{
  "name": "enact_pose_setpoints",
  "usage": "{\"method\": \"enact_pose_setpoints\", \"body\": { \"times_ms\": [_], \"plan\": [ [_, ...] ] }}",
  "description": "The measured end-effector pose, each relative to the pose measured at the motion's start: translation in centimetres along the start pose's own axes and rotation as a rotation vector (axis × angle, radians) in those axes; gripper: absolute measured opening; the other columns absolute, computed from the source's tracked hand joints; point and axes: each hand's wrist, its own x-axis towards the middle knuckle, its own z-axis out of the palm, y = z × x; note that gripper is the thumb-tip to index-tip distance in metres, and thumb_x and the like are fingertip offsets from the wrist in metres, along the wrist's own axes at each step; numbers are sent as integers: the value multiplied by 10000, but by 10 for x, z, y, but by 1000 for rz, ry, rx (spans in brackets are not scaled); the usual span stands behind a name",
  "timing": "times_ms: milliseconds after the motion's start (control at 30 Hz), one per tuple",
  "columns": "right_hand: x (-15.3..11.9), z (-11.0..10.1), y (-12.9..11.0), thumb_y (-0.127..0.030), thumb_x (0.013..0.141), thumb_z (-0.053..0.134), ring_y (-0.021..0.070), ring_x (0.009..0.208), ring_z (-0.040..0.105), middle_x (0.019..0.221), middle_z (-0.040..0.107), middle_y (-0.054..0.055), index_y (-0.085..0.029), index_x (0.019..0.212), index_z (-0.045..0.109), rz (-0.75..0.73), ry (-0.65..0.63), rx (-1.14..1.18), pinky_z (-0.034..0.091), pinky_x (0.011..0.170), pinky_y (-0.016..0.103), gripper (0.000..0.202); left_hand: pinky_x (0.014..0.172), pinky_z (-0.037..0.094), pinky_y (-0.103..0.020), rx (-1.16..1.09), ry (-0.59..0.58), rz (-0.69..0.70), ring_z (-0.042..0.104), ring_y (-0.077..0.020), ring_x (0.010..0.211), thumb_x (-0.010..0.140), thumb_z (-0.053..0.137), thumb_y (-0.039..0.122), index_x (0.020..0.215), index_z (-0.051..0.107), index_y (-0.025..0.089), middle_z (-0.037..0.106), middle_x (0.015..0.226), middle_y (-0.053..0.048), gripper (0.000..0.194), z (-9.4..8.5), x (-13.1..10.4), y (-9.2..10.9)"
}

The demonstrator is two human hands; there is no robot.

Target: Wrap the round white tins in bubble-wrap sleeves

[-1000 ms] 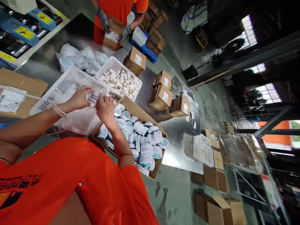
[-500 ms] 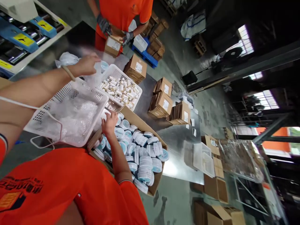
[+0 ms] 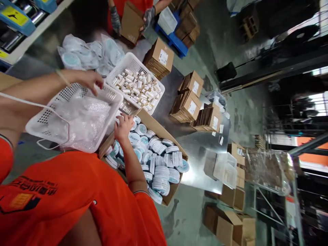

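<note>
Holding left hand [image 3: 91, 81] over far rim of left basket [image 3: 110, 121], with fingers apart and a bit curled. See nothing gripped there. Holding right hand [image 3: 123, 127] at left end of box [image 3: 153, 124], over flap edge and discs [image 3: 161, 177], with fingers bent and slightly apart. Can't tell contact from hover there, nor what lies under the palm.

Have discs heaped in box, right of left basket, some on edge in rows, some flat. See bubble wrap [image 3: 87, 109] filling left basket. See cable [image 3: 61, 119] running across left forearm and basket's near side.

Got bagged discs [image 3: 84, 53] piled beyond left basket, on table [image 3: 194, 147]. Got small rolls [image 3: 138, 87] loose in far basket [image 3: 160, 98], just beyond box and beside left basket.

See flat cartons in stacks along table's far side: one [image 3: 160, 58] just beside far basket, others [image 3: 191, 104] farther right. See clear bins [image 3: 225, 171] at table's right end, and open boxes [image 3: 225, 225] on floor past it. See rollers [image 3: 38, 16] at far left. Across table, see gloved hands [image 3: 150, 17] of a co-worker around a carton [image 3: 131, 24].
</note>
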Motion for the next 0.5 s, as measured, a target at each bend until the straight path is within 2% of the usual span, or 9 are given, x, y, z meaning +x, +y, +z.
{"method": "enact_pose_setpoints", "body": {
  "times_ms": [33, 67, 100, 133, 200, 267, 333, 400, 500],
  "plan": [
    [1, 0, -2, -195, 985, 642, 358, 1377, 483, 1506, 622, 113, -228, 1240, 766, 10, -7, -4, 421, 1117, 538, 285, 929, 473, -194, -13, -82, 37, 594, -134, 970, 676, 854, 184, 1126, 776, 116, 767, 1136, -36, 462, 19, -18, 3],
    [1, 0, -3, -200, 992, 642, 354, 1384, 480, 1506, 624, 110, -229, 1243, 769, 19, -15, -9, 419, 1125, 538, 283, 908, 477, -212, -10, -103, 84, 598, -160, 978, 600, 880, 163, 1108, 779, 128, 764, 1135, -47, 519, 38, -35, 6],
    [2, -1, -4, -204, 996, 645, 352, 1388, 481, 1504, 628, 108, -229, 1243, 772, 25, -21, -13, 418, 1131, 540, 279, 904, 479, -242, 11, -48, 73, 597, -198, 1006, 535, 889, 145, 1093, 781, 132, 757, 1159, -73, 568, 56, -51, 9],
    [3, -2, -5, -209, 999, 648, 352, 1389, 484, 1500, 632, 109, -227, 1239, 776, 26, -23, -14, 418, 1136, 541, 273, 921, 475, -270, 13, -11, 53, 591, -232, 1065, 546, 867, 142, 1069, 783, 134, 751, 1181, -97, 530, 72, -65, 10],
    [3, -3, -4, -212, 999, 656, 353, 1387, 495, 1483, 647, 112, -216, 1221, 781, 21, -13, -3, 418, 1147, 541, 256, 918, 466, -308, -13, 77, -31, 589, -262, 1078, 648, 807, 199, 921, 769, 130, 756, 1111, -120, 284, 92, -81, 9],
    [1, -6, -3, -208, 995, 663, 349, 1389, 507, 1444, 674, 117, -203, 1196, 783, 10, 12, 26, 415, 1164, 539, 234, 868, 462, -305, -78, 140, -121, 604, -236, 980, 784, 709, 271, 819, 732, 134, 754, 967, -99, 143, 95, -87, 6],
    [-3, -7, -4, -228, 1002, 663, 334, 1396, 525, 1394, 700, 124, -192, 1177, 775, -9, 52, 82, 416, 1187, 533, 211, 798, 455, -282, -165, 198, -175, 603, -196, 858, 850, 649, 346, 808, 714, 138, 736, 858, -63, 222, 87, -86, 7],
    [-6, -7, -11, -310, 1026, 658, 302, 1343, 593, 1309, 734, 134, -181, 1184, 755, -22, 97, 224, 465, 1172, 502, 226, 734, 446, -262, -256, 258, -185, 592, -172, 787, 831, 665, 456, 823, 706, 138, 719, 806, -43, 321, 75, -87, 16],
    [-6, -2, -31, -536, 1041, 621, 236, 1023, 742, 1047, 786, 104, -162, 1218, 708, 7, 61, 629, 616, 963, 414, 423, 660, 437, -256, -400, 358, -140, 571, -162, 735, 721, 720, 661, 828, 695, 130, 696, 783, -49, 542, 68, -95, 49]
  ]
}}
